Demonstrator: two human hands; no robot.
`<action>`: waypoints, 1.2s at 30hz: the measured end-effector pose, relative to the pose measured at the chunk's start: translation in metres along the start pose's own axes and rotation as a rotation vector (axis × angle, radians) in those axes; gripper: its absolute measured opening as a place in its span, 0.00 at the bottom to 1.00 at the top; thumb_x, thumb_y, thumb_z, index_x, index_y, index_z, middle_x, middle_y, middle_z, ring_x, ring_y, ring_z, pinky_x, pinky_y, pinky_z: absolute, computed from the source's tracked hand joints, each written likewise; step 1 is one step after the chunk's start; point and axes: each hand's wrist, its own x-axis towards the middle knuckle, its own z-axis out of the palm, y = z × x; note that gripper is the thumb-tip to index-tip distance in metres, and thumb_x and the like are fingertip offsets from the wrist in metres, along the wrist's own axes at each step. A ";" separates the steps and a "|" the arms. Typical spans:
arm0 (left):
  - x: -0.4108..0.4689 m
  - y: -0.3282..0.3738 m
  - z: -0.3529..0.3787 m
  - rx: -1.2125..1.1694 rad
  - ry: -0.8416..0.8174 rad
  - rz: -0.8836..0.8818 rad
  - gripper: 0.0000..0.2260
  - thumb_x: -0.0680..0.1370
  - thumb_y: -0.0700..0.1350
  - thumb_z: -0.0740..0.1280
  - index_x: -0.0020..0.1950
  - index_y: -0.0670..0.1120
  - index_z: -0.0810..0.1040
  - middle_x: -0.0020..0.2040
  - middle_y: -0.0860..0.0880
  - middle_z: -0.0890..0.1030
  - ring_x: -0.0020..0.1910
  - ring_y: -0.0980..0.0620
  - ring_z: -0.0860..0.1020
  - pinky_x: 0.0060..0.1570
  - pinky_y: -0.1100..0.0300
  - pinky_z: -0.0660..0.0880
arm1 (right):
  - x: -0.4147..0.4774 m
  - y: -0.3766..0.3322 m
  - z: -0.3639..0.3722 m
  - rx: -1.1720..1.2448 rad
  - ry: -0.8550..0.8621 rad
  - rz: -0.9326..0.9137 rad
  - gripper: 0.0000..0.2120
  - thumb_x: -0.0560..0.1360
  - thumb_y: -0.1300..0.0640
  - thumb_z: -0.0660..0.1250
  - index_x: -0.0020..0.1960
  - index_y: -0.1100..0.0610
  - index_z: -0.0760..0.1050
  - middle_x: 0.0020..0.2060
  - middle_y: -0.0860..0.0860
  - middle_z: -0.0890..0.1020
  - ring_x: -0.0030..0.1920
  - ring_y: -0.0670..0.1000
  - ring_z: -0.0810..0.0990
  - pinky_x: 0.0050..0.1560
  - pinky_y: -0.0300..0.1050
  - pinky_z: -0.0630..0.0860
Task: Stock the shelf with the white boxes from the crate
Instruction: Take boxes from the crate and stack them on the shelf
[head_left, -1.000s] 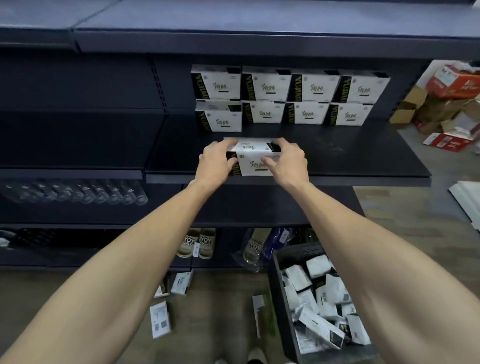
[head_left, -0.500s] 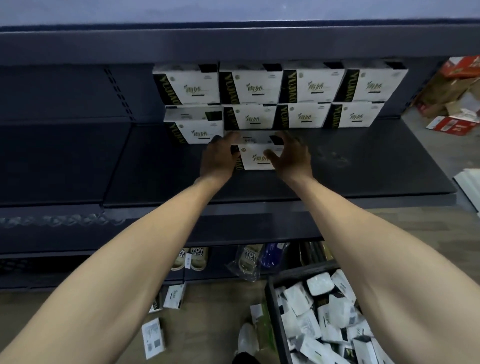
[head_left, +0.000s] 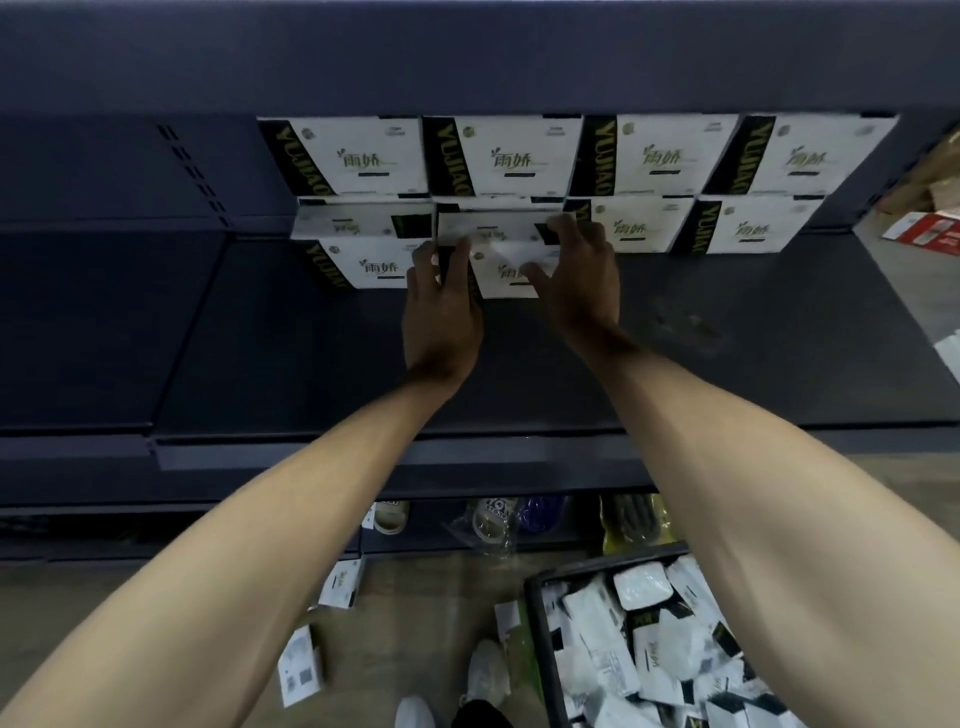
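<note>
Box (head_left: 506, 273): far on shelf (head_left: 727, 364), touching neighbour box (head_left: 363, 265) on left
Left hand (head_left: 441, 312): fingers curled round its left edge
Right hand (head_left: 584, 283): fingers over top, thumb on front
Crate (head_left: 536, 623): near right, floor

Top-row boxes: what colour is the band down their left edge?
Black band with gold lettering; head view.

Upper-row boxes (head_left: 358, 156): we count four.
Lower-row boxes (head_left: 748, 228): we count four, the held box (head_left: 501, 286) among them.
Hands: two, our left hand (head_left: 441, 312) and right hand (head_left: 584, 280).
Crate (head_left: 537, 639): one; its packs lie too jumbled for us to count.
Floor boxes (head_left: 343, 582): we count three.
Shoes (head_left: 488, 670): two.
</note>
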 end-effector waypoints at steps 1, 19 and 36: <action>0.000 0.000 0.001 -0.013 -0.016 0.009 0.26 0.78 0.36 0.62 0.77 0.46 0.63 0.75 0.41 0.59 0.70 0.42 0.66 0.62 0.49 0.74 | 0.003 -0.001 0.002 -0.001 0.003 0.005 0.25 0.74 0.52 0.72 0.68 0.53 0.70 0.65 0.57 0.72 0.62 0.59 0.73 0.54 0.51 0.75; -0.004 0.005 -0.002 -0.128 -0.157 -0.025 0.29 0.77 0.37 0.65 0.77 0.49 0.63 0.80 0.44 0.48 0.78 0.42 0.56 0.71 0.48 0.68 | 0.001 -0.009 0.002 0.036 -0.006 0.034 0.31 0.75 0.46 0.72 0.72 0.54 0.65 0.68 0.58 0.70 0.66 0.59 0.72 0.60 0.54 0.77; -0.090 0.008 -0.136 0.033 -0.173 0.119 0.25 0.74 0.43 0.68 0.71 0.48 0.70 0.64 0.42 0.73 0.60 0.39 0.76 0.53 0.46 0.77 | -0.139 -0.086 -0.089 -0.218 -0.089 0.002 0.30 0.74 0.51 0.72 0.72 0.54 0.67 0.66 0.59 0.72 0.61 0.64 0.76 0.56 0.55 0.77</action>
